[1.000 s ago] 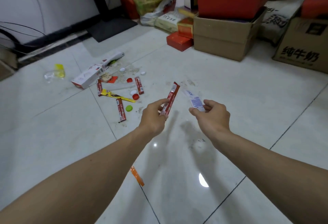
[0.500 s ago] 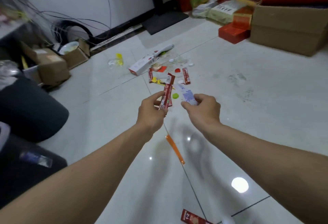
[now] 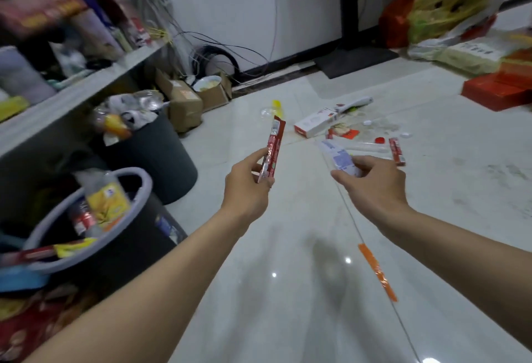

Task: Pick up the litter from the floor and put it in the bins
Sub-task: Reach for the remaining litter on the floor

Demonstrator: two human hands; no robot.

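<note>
- Left hand (image 3: 249,187) — thumb and fingers are clamped on the lower end of a red sachet (image 3: 273,146). The sachet stands near upright in the air, right of the near bin (image 3: 148,190) and apart from its rim.
- Right hand (image 3: 374,187) — thumb and forefinger pinch a clear wrapper (image 3: 339,158) with blue print. It is held off the floor (image 3: 288,319), farther right of the near bin than the sachet. The other fingers curl under the palm.
- Near bin: dark body, grey rim. It holds a yellow-labelled bottle (image 3: 108,204) and flat packets; detail is blurred.
- Far bin (image 3: 155,155): just beyond the near bin, heaped above its rim with crumpled plastic.
- Orange strip (image 3: 377,272): flat on the floor along a tile joint, well right of the near bin.
- Loose litter on the floor, beyond and well right of the near bin: a white box (image 3: 315,120), a red cap (image 3: 380,140) and a second red packet (image 3: 397,151).
- Shelf (image 3: 86,86): above the near bin; its contents are too blurred to identify.
</note>
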